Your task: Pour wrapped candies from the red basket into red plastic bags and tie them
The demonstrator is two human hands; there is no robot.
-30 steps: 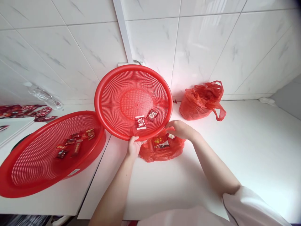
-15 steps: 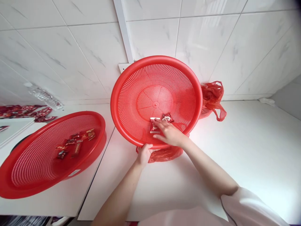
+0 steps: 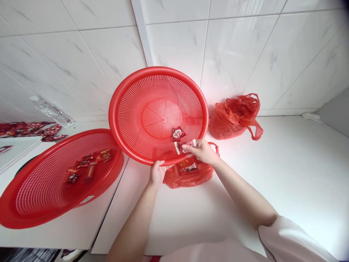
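A round red mesh basket [image 3: 158, 70] is tilted towards me, its near rim gripped by my left hand [image 3: 158, 174]. My right hand [image 3: 204, 151] is closed on a red snack packet with pale ends [image 3: 184, 146] at the basket's lower right edge. Another small dark red packet [image 3: 177, 134] lies inside the basket, just above that one. Below the rim, a red plastic bag [image 3: 188, 179] rests on the white table and holds a red and gold packet [image 3: 187, 164].
At left, a second red basket [image 3: 40, 182] holds several small packets. Behind it are a clear plastic bottle [image 3: 54, 112], red packets [image 3: 27, 128] and a white tray [image 3: 16, 147]. Another red bag [image 3: 231, 118] stands by the tiled wall.
The held basket has moved left, revealing more of both bags. My right hand has closed on the pale-ended packet and moved it to the basket's right edge.
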